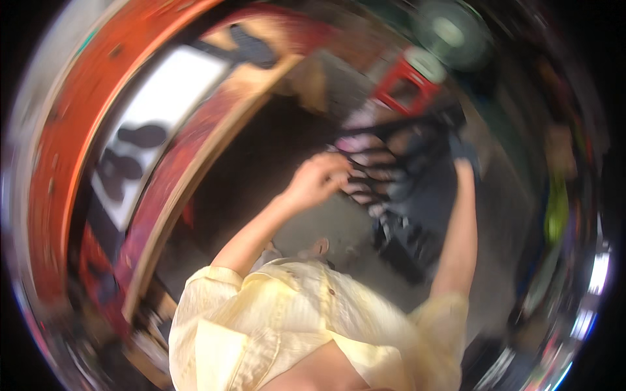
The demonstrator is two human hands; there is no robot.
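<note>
My left hand (321,180) has its fingers curled in, at the left edge of a rack-like set of black strips (391,173) with pale and pinkish patches between them. Motion blur hides what, if anything, those fingers hold. Farther right, my right hand (464,165) reaches up to a dark blue-grey piece (471,155), which covers its fingers. Below the strips lie black and whitish pieces (401,238), too smeared to name.
A long wooden-edged bench (215,140) runs along the left, bearing a white board (166,91) with dark shoe soles (142,135). Another dark sole (253,47) lies at its far end. Beyond the strips stand a red stool (417,98) and a round fan (450,32).
</note>
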